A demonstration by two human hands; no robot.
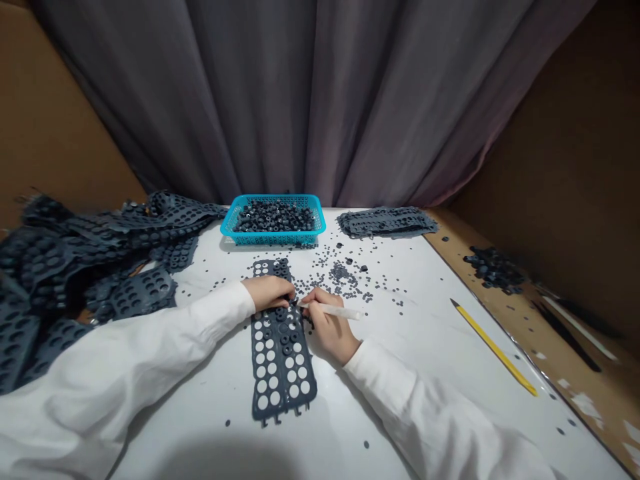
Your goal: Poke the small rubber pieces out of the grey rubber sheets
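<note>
A dark grey rubber sheet (pixel 281 395) with rows of round holes lies lengthwise before me on the white table. Several black rubber rings still sit in it, and white shows through the open holes. My left hand (pixel 270 292) rests over the sheet's upper part, fingers curled and pinched at a small dark piece too hidden to make out. Between the fingers of my right hand (pixel 331 328) is a slim white pen-like tool (pixel 343 311), its tip at the sheet's right edge close to my left fingertips.
Behind the sheet stands a blue basket (pixel 273 238) of black rubber rings. Small dark discs (pixel 343 272) are scattered right of it. Holed sheets (pixel 140 293) pile up at left; more sheets (pixel 387 222) lie stacked at back right. A yellow pencil (pixel 495 348) lies near the right edge.
</note>
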